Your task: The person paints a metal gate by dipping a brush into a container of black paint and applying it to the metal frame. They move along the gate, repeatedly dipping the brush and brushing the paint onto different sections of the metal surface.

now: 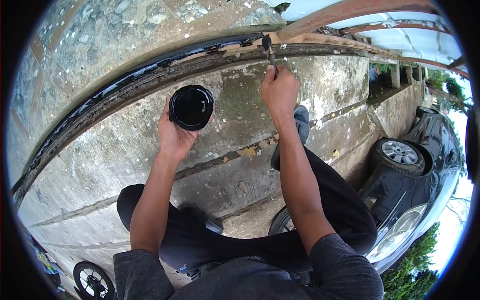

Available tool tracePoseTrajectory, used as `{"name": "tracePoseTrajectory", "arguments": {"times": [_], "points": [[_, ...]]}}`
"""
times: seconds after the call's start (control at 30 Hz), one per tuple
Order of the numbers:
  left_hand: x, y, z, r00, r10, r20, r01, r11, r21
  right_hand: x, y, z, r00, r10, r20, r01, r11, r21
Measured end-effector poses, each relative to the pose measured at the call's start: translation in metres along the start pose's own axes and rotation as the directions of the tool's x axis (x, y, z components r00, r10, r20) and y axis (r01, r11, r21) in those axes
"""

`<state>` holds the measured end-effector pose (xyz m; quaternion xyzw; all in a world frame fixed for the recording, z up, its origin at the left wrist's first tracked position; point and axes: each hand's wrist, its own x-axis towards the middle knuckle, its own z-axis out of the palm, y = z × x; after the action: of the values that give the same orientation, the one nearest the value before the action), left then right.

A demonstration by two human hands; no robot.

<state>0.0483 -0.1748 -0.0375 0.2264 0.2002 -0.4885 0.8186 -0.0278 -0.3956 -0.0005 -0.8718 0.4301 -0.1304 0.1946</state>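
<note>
My left hand [176, 135] is wrapped around a round container of glossy black paint [191, 107], its open top facing up toward me. In my right hand [281, 92] is a paintbrush [270, 56], gripped by the handle. Its bristles [266, 42] are dark with paint and touch or nearly touch a long rail [235, 50] at the base of the wall. To the left of the brush the rail is wet, shiny black with a few bare patches; to its right the surface is brown.
Stone-patterned wall [125, 30] rises beyond the rail. A reddish-brown pipe [345, 15] slants off at upper right. Stained concrete paving [150, 117] lies under my hands and shoes. A black car [415, 170] stands at right, and a spoked wheel [93, 281] shows at lower left.
</note>
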Motion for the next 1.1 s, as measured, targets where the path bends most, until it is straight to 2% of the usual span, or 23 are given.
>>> {"name": "tracePoseTrajectory", "arguments": {"times": [0.1, 0.2, 0.3, 0.4, 0.5, 0.6, 0.7, 0.8, 0.87, 0.97, 1.07, 1.1], "points": [[0.000, -0.001, 0.000, 1.000, -0.015, 0.021, 0.015, 1.000, -0.002, 0.004, 0.002, 0.006, 0.989, -0.126, 0.073, 0.135, 0.980, -0.146], [0.001, -0.001, 0.007, 0.998, 0.007, -0.066, -0.004, 0.999, 0.053, -0.010, -0.007, -0.001, 0.969, -0.203, 0.143, 0.219, 0.971, -0.100], [0.002, 0.000, 0.001, 1.000, 0.008, -0.026, -0.007, 0.999, 0.035, 0.001, 0.000, -0.009, 0.996, -0.065, 0.060, 0.069, 0.995, -0.073], [0.001, -0.002, 0.009, 0.997, 0.007, -0.076, -0.004, 0.999, 0.045, 0.006, 0.010, 0.000, 0.988, -0.128, 0.083, 0.140, 0.977, -0.160], [0.002, -0.004, 0.007, 0.996, 0.017, -0.089, -0.012, 0.998, 0.057, -0.011, 0.008, 0.003, 0.956, -0.232, 0.177, 0.253, 0.961, -0.108], [0.003, -0.002, 0.004, 1.000, -0.013, -0.020, 0.013, 1.000, 0.019, -0.009, 0.027, 0.005, 0.982, -0.043, 0.184, 0.047, 0.999, -0.021], [0.002, -0.002, 0.006, 0.999, 0.009, -0.040, -0.007, 0.999, 0.050, 0.012, 0.053, 0.015, 0.981, 0.156, 0.118, -0.170, 0.978, 0.125], [0.000, -0.004, 0.003, 0.998, 0.027, -0.051, -0.022, 0.995, 0.098, 0.016, 0.047, 0.046, 0.982, 0.186, 0.045, -0.191, 0.960, 0.207], [0.001, -0.004, -0.004, 1.000, 0.019, -0.012, -0.018, 0.997, 0.072, 0.005, 0.034, 0.075, 0.994, 0.109, 0.020, -0.111, 0.971, 0.213], [0.003, -0.004, -0.007, 1.000, 0.004, 0.028, -0.005, 1.000, 0.029, -0.012, 0.021, 0.076, 0.989, 0.140, 0.043, -0.147, 0.941, 0.306], [0.002, -0.003, -0.006, 1.000, 0.013, 0.007, -0.013, 1.000, 0.021, -0.001, 0.037, 0.083, 0.885, 0.455, 0.099, -0.433, 0.727, 0.533], [0.002, -0.004, -0.004, 1.000, 0.015, -0.006, -0.015, 1.000, 0.024, 0.003, 0.033, 0.087, 0.912, 0.397, 0.103, -0.387, 0.749, 0.538]]}}
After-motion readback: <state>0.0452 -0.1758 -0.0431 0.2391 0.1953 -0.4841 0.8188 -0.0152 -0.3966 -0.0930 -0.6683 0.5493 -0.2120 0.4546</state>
